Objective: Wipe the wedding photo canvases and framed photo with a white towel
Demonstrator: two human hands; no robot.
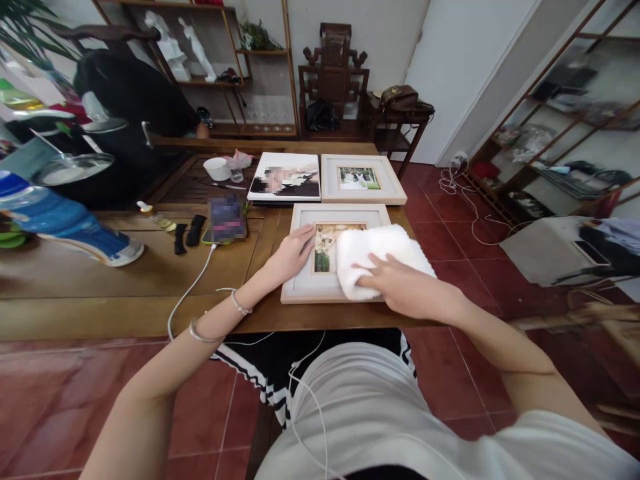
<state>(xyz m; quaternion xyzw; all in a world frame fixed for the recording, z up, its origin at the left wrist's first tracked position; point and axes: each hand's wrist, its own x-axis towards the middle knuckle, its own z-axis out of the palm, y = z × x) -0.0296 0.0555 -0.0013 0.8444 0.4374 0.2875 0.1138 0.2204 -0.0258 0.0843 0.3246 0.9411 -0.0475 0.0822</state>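
Note:
A light wooden picture frame (295, 290) lies flat at the table's front edge, with a wide white mat around a small photo (325, 257). My left hand (294, 255) rests on its left side, fingers stretched out flat towards the photo. In my right hand (400, 280) is a folded fluffy white towel (385, 243), pressed onto the frame's right half and hiding part of the photo. Behind are a second wooden frame (395, 193) with a photo and a white-edged photo album (285, 180) showing a picture of people.
On the wooden table (220, 313) are a charging phone (226, 219), black strips (187, 235), a dropper bottle (157, 217), a white cup (217, 169) and a large blue-and-white package (70, 220) at left. A person in black (130, 93) sits across. A white cable (190, 287) hangs over the front edge.

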